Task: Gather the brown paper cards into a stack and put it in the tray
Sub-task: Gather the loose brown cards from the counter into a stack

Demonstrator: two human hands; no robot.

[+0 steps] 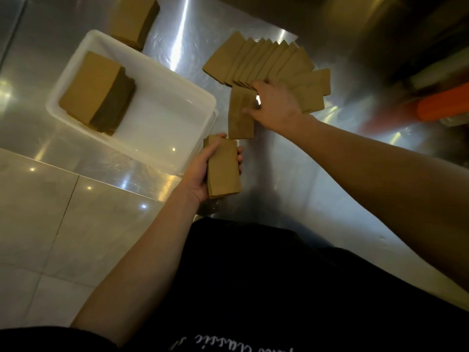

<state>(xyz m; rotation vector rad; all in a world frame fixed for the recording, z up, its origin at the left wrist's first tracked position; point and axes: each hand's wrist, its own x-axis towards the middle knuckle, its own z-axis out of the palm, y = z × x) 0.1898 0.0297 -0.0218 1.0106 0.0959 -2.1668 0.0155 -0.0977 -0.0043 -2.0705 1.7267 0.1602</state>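
My left hand grips a small stack of brown paper cards just beyond the near corner of the white tray. My right hand rests on a single brown card lying on the steel table, thumb on its right edge. Behind that hand a fan of several overlapping brown cards spreads across the table. Inside the tray, at its far left, sits a thick stack of cards.
Another thick pile of brown cards lies on the table behind the tray. An orange object is at the right edge. The steel table ends at left over a tiled floor.
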